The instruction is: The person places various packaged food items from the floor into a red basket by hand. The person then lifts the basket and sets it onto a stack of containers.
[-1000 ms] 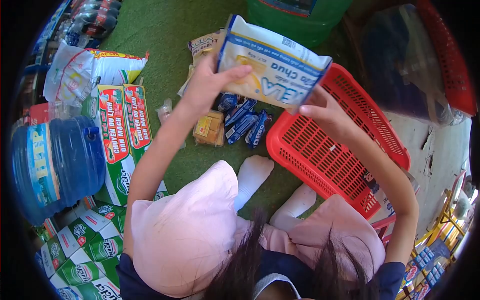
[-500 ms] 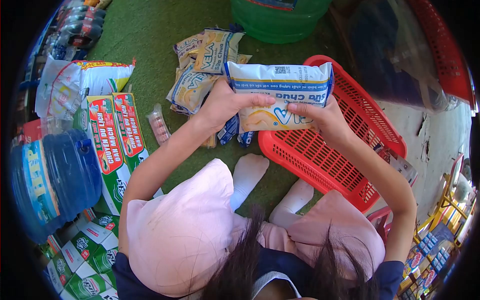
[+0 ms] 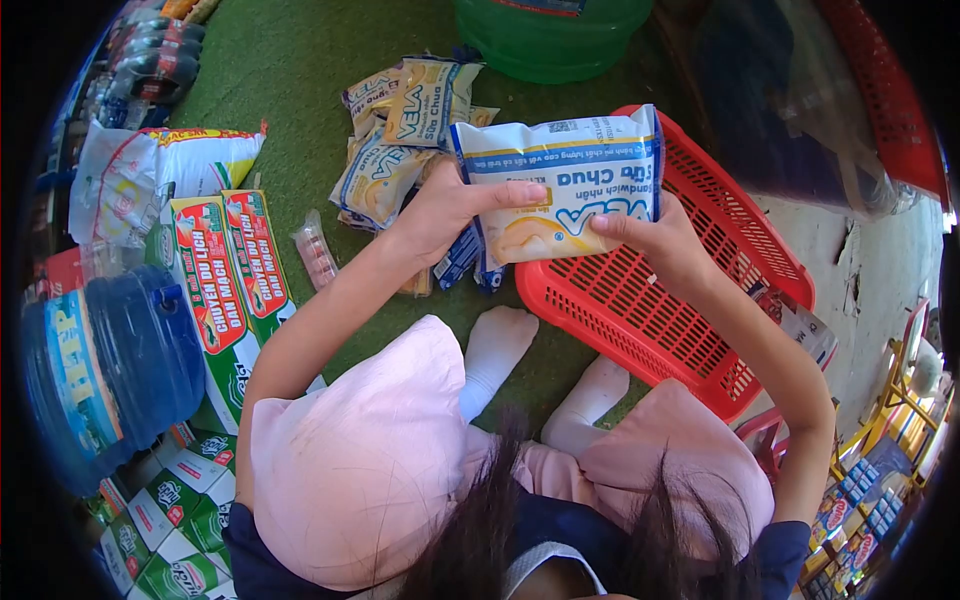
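Observation:
A white, blue and yellow VELA packet is held up between both hands, its print upside down. My left hand grips its left side, thumb across the front. On the right side my right hand pinches it, thumb on the front. Behind and left of it, several similar packets lie piled on the green floor. Partly hidden by my left forearm are blue Oreo packs. A red perforated basket lies under and right of my right hand.
Green-and-red cartons and a blue water jug stand at the left. A small clear packet lies on the green floor. A green tub is at the top. Yellow racks stand at the far right.
The held packet has come down from higher up and levelled out, showing its front print. My left hand has moved nearer, uncovering the packet pile; the Oreo packs are now partly covered.

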Demonstrator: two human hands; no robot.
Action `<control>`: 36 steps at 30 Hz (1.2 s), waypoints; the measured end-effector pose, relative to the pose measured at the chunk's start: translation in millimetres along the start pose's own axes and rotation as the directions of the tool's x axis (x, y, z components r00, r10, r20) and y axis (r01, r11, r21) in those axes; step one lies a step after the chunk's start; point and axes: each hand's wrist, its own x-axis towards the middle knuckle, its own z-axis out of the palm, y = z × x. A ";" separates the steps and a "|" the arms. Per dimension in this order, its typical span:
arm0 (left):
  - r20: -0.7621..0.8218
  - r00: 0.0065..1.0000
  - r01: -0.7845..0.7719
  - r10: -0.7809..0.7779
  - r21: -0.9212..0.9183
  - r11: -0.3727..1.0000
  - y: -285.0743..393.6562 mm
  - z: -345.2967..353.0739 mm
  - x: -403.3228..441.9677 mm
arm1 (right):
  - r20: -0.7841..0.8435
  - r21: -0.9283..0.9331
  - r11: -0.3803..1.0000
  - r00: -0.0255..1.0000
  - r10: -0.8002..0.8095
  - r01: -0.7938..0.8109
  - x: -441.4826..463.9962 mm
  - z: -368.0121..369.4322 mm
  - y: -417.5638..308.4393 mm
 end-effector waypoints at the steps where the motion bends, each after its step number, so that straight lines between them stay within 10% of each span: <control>1: -0.001 1.000 0.000 0.000 0.000 1.000 0.6 -0.8 -0.9 | -0.024 -0.015 1.000 1.000 0.000 -0.001 1.4 -2.6 1.4; 19: 0.016 0.998 0.055 -0.058 0.161 0.985 -12.5 -19.2 -5.6 | 0.065 -0.094 0.992 0.994 0.089 -0.083 -7.2 -24.8 13.1; 24: 0.114 0.947 0.268 -0.301 0.237 0.934 -18.2 -21.6 -6.1 | 0.011 -0.071 0.993 0.995 0.094 -0.093 -7.2 -28.6 16.8; 36: 0.069 0.975 0.195 -0.209 0.169 0.966 -20.1 -22.8 -6.8 | 0.041 -0.025 0.994 0.994 0.105 -0.104 -6.8 -23.8 16.4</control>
